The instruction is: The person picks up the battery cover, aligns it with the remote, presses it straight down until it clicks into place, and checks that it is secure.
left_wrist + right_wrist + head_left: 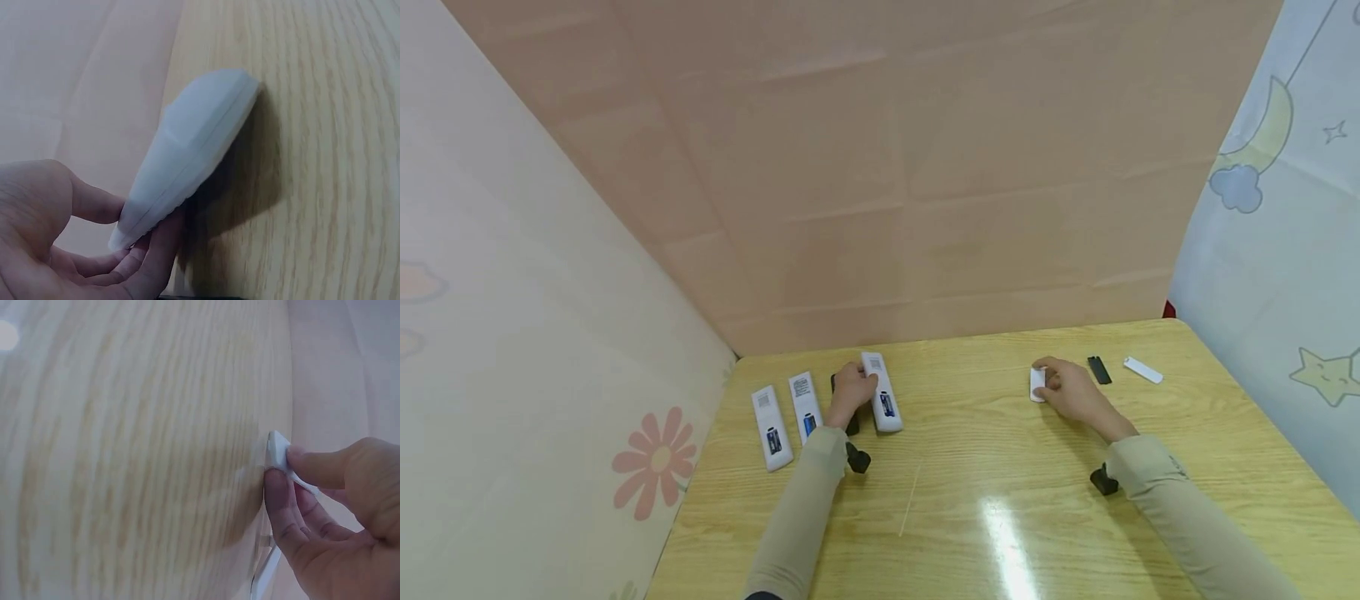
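My left hand (852,389) grips a white remote control (881,392) by its far end, thumb on one side and fingers on the other. The remote's back faces up, with batteries showing in its uncovered compartment; in the left wrist view the remote (187,137) tilts off the wood. At the right, my right hand (1075,392) pinches a small white battery cover (1037,385) between thumb and fingers. The same cover (279,452) shows edge-on in the right wrist view, close to the table surface.
Two white remotes (772,428) (802,400) with uncovered batteries lie at the left. A black remote (853,425) is partly hidden under my left hand. Beyond my right hand lie a black cover (1099,370) and a white cover (1143,370). A wall stands behind the wooden table (955,467).
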`<state>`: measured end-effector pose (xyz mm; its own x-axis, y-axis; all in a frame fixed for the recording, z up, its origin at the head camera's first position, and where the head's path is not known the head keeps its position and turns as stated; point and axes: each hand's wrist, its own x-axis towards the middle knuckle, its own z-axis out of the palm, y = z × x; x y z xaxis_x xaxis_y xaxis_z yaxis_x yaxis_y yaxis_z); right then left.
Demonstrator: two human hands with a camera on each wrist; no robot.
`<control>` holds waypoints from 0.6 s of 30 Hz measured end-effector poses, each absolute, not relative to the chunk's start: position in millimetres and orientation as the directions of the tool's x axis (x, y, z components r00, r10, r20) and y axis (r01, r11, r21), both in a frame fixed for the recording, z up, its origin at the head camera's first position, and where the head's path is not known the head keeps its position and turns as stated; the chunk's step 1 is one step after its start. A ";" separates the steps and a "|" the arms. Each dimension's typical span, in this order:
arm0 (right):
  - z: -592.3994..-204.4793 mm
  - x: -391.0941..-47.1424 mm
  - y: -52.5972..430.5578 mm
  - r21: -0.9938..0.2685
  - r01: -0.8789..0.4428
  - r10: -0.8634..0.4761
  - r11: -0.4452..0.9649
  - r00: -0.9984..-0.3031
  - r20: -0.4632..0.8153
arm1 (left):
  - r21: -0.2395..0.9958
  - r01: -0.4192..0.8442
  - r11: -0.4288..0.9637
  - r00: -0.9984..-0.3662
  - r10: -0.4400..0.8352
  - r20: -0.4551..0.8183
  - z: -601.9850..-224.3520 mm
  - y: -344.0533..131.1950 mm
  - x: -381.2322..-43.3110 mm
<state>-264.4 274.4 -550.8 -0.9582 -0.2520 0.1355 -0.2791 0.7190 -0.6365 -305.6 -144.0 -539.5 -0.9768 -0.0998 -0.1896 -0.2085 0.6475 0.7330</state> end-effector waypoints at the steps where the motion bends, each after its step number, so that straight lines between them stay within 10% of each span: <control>1: -550.9 -264.3 274.8 -0.632 -0.285 -0.250 0.720 -0.957 0.146 | 0.746 -0.213 0.631 -0.976 -0.098 -0.196 -540.4 -144.6 -305.7; 18: -540.4 -262.5 265.5 -0.827 -0.155 -0.188 0.540 -0.980 0.061 | 0.853 -0.230 0.468 -0.973 -0.080 -0.219 -532.3 -143.7 -297.2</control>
